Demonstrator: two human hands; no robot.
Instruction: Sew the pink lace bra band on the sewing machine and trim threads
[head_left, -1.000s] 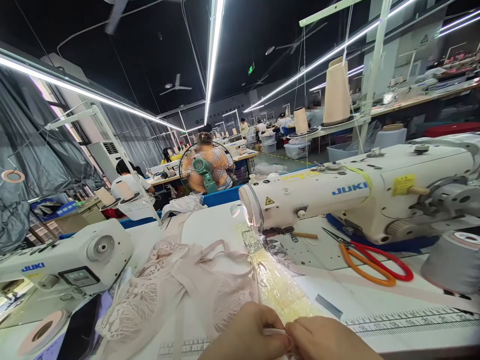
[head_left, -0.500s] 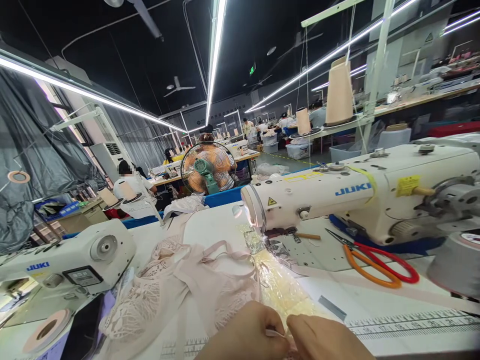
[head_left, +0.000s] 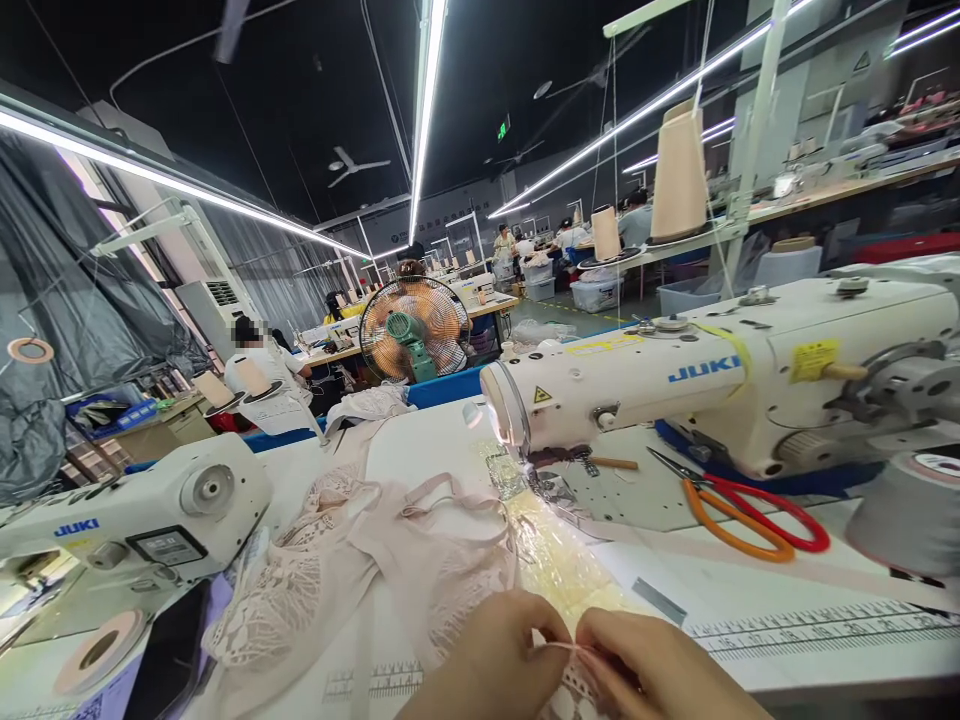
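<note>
At the bottom edge of the head view, my left hand (head_left: pixel 491 660) and my right hand (head_left: pixel 660 668) are close together, both pinching a thin pale pink strap (head_left: pixel 562 647) between the fingertips. The strap belongs to a pale pink lace garment (head_left: pixel 360 570) that lies spread on the white table (head_left: pixel 750 610) to the left of my hands. A white JUKI sewing machine (head_left: pixel 697 385) stands just beyond, its lit needle area (head_left: pixel 536 480) over a patch of shiny clear film.
Orange-and-red scissors (head_left: pixel 739 510) lie under the machine arm. A grey tape roll (head_left: pixel 904 510) sits at far right. A second JUKI machine (head_left: pixel 127 510) and a pink tape roll (head_left: pixel 97 650) are at left. A fan (head_left: pixel 414 330) and seated workers fill the background.
My hands have risen slightly into view and the pinched strap now shows stretched between the fingertips. The view shifted a little; the garment and scissors stay put.
</note>
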